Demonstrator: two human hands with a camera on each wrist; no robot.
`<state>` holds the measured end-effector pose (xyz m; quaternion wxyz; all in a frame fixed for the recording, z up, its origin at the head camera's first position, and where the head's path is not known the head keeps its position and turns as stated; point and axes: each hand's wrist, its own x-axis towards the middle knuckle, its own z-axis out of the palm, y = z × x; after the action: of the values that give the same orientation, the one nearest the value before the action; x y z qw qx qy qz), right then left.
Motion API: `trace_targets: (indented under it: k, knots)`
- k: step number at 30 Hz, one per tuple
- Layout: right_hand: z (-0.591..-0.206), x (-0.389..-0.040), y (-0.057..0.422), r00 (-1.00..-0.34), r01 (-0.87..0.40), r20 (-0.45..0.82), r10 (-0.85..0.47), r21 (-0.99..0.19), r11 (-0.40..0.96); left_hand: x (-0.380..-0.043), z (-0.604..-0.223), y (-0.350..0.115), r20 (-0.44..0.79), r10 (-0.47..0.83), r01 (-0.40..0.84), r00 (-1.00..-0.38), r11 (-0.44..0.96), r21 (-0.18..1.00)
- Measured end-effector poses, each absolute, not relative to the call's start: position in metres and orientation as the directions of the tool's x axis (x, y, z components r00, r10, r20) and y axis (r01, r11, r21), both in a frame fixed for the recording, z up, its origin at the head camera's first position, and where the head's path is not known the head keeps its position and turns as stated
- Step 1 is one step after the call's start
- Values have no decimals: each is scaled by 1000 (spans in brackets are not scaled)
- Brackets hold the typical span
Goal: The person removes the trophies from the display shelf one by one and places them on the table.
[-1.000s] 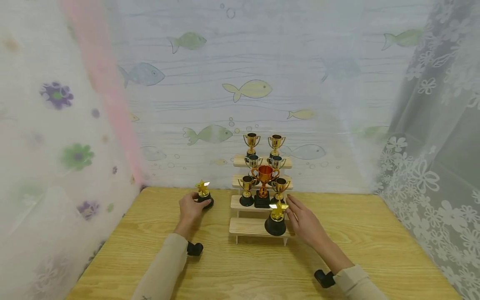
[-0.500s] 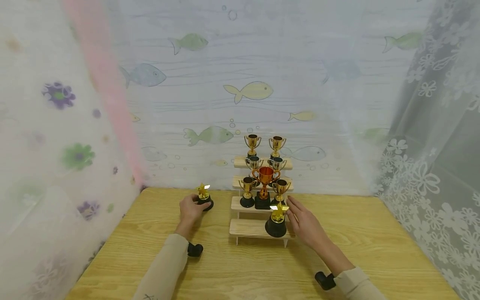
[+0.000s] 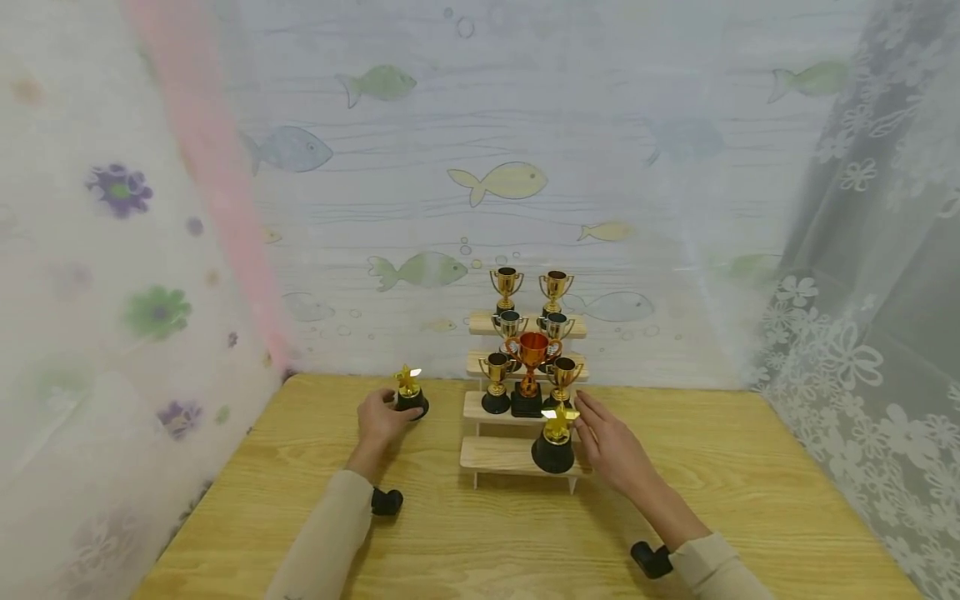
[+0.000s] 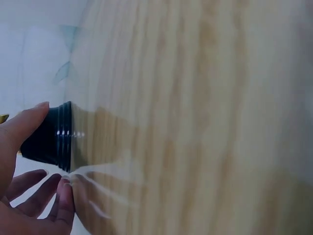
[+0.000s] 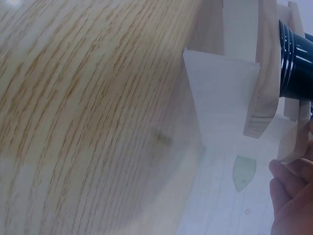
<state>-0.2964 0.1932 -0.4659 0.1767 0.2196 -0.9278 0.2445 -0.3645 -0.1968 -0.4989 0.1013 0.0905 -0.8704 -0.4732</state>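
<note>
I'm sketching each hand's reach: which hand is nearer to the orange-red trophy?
Right. The right hand is beside the stepped stand, to the right of the orange-red trophy; the left hand is farther off on its left, holding a star trophy.

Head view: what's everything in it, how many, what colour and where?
Table: 1, yellowish wood, lower half
Stand: 1, pale wood, on the table
Star trophies: 2, gold and black, on table and stand's bottom level
Gold cups: 4, gold, stand's top and second-lowest levels
Silver cups: 2, silver, between the gold rows
Orange cup: 1, orange, between the lower gold cups
Fish cloth: 1, whitish, behind the table
Flower cloth: 1, whitish, left
Pink strip: 1, pink, left of fish cloth
Lace: 1, white, right
Black pieces: 2, black, by the sleeves
Sleeves: 2, beige, bottom edge
Left hand: 1, around the table's star trophy
Right hand: 1, beside the stand's right end
</note>
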Motion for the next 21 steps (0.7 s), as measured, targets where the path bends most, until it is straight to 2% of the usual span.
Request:
trace_targets:
  k: [8, 21]
  knots:
    - [-465, -296, 193, -837, -498, 439, -325, -368, 786, -353, -496, -206, 108, -218, -43, -970, 592, 805]
    - [-462, -295, 193, -853, -480, 414, -318, -385, 788, -328, -487, -208, 164, -141, 60, -976, 552, 832]
